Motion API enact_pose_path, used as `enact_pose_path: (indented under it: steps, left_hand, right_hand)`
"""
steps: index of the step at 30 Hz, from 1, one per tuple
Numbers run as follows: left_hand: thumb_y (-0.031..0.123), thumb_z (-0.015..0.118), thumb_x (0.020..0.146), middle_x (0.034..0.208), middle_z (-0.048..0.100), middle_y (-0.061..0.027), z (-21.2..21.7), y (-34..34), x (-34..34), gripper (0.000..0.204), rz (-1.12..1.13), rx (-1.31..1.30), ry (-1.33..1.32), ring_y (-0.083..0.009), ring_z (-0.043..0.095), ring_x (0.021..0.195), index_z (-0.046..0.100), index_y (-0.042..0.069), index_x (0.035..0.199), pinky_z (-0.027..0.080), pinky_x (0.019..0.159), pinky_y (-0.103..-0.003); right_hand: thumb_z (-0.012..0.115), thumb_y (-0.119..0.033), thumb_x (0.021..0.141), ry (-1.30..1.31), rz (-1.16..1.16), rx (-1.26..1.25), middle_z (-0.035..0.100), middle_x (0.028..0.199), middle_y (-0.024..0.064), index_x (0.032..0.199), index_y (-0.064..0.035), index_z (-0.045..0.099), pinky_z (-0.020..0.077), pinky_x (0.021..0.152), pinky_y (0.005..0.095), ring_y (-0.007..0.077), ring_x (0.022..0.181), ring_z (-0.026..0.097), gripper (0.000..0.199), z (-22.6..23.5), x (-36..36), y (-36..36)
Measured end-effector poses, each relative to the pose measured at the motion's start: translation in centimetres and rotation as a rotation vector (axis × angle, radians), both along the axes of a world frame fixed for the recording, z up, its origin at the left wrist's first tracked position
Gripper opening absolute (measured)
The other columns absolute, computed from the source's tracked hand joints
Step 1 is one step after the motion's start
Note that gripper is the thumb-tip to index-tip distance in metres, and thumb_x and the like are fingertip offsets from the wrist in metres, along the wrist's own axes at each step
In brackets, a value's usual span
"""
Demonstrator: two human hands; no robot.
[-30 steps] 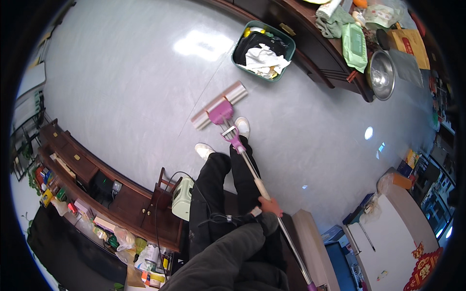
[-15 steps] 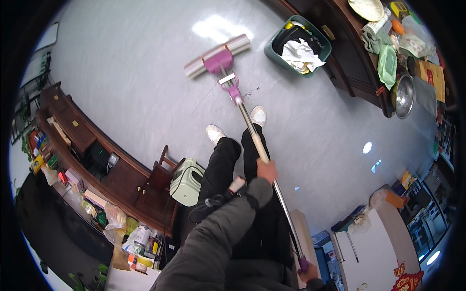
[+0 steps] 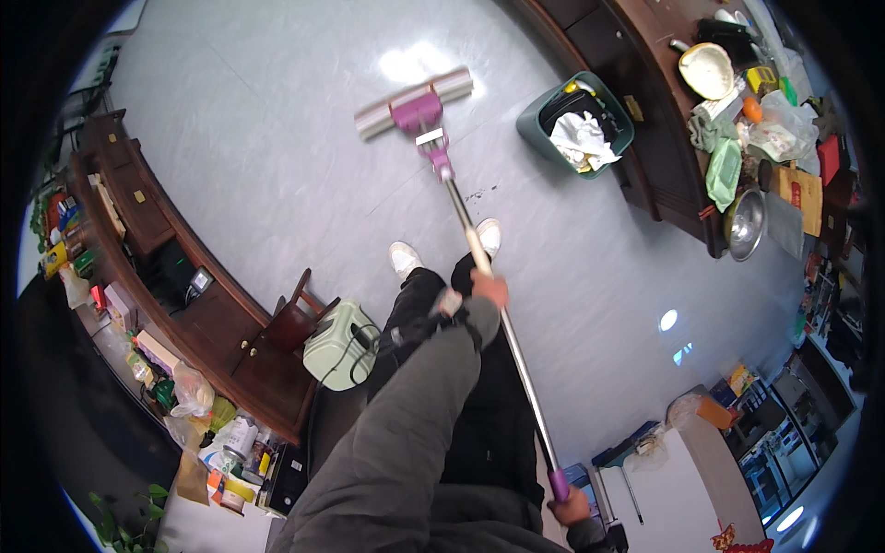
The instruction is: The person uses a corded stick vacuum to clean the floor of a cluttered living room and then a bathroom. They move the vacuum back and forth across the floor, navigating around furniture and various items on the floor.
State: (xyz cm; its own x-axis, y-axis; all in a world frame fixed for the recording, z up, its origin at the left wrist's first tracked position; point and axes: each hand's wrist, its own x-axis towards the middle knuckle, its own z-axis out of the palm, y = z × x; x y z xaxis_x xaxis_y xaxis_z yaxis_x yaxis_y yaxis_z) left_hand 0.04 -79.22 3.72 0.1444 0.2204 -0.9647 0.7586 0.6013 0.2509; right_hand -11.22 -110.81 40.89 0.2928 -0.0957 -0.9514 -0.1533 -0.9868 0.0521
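My left hand [image 3: 489,288], at the end of a grey-green sleeve, grips the middle of a mop's metal pole [image 3: 458,207]. My right hand [image 3: 572,505] holds the purple grip at the pole's near end, low in the view. The mop head [image 3: 415,103], a pale sponge bar with a purple bracket, rests on the shiny grey floor [image 3: 277,166] well ahead of my white shoes [image 3: 403,258]. A small dark smear [image 3: 479,194] lies on the floor beside the pole.
A green bin [image 3: 576,124] with crumpled paper stands right of the mop head, against a dark wooden counter [image 3: 673,166] crowded with bowls and bags. A long wooden cabinet [image 3: 184,286], a small stool [image 3: 295,318] and a pale green heater [image 3: 339,343] are at my left.
The mop head has slid farther from my feet, out toward the bin. My left arm has stretched forward along the pole.
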Motion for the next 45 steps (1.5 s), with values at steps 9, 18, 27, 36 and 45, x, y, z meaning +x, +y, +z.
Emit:
enact_pose_path:
  steps: [9,18,27,36,45]
  left_hand:
    - [0.041,0.071,0.077,0.089,0.071,-0.0067,-1.4,-23.5,-15.6,0.042,-1.400,-0.243,-0.192,-0.0282,0.066,0.079,0.068,0.006,0.099,0.043,0.057,-0.048]
    - [0.025,0.057,0.094,0.078,0.055,-0.0086,5.2,-9.2,-14.4,0.033,-0.161,-0.306,0.173,-0.0197,0.061,0.051,0.035,0.007,0.112,0.042,0.033,-0.033]
    - [0.023,0.059,0.089,0.080,0.064,-0.0199,2.4,6.2,1.2,0.033,-0.273,-0.011,-0.233,-0.0311,0.068,0.070,0.053,-0.005,0.104,0.055,0.057,-0.041]
    - [0.050,0.030,0.100,0.089,0.068,-0.0181,10.2,-2.8,0.5,0.058,-0.606,-0.049,0.001,-0.0336,0.067,0.059,0.058,-0.001,0.104,0.052,0.047,-0.047]
    - [0.044,0.025,0.096,0.069,0.065,-0.0177,20.7,-23.4,-5.1,0.060,-0.909,-0.237,0.018,-0.0288,0.065,0.054,0.062,-0.003,0.089,0.053,0.048,-0.045]
  right_hand:
    - [0.078,-0.023,0.065,0.261,-0.223,-0.386,0.068,0.082,0.0183,0.097,-0.0033,0.065,0.0533,0.073,0.0448,0.0346,0.082,0.067,0.040,14.4,-13.7,-10.5]
    - [0.076,-0.023,0.066,0.019,-0.097,-0.164,0.068,0.082,0.0191,0.100,-0.0028,0.065,0.0529,0.072,0.0450,0.0344,0.081,0.067,0.041,8.9,-21.6,-8.7]
    - [0.073,-0.023,0.071,-0.199,-0.159,0.246,0.065,0.077,0.0250,0.096,0.0019,0.063,0.0518,0.068,0.0461,0.0405,0.075,0.066,0.036,1.2,-0.9,9.9]
    - [0.064,-0.029,0.091,0.016,-0.319,0.562,0.064,0.081,0.0110,0.127,-0.0018,0.046,0.0497,0.058,0.0336,0.0171,0.064,0.061,0.049,9.4,2.6,0.7]
    - [0.068,-0.015,0.088,0.037,-0.498,0.673,0.063,0.102,0.0110,0.138,-0.0007,0.042,0.0517,0.073,0.0293,0.0134,0.082,0.063,0.058,24.9,2.9,-20.5]
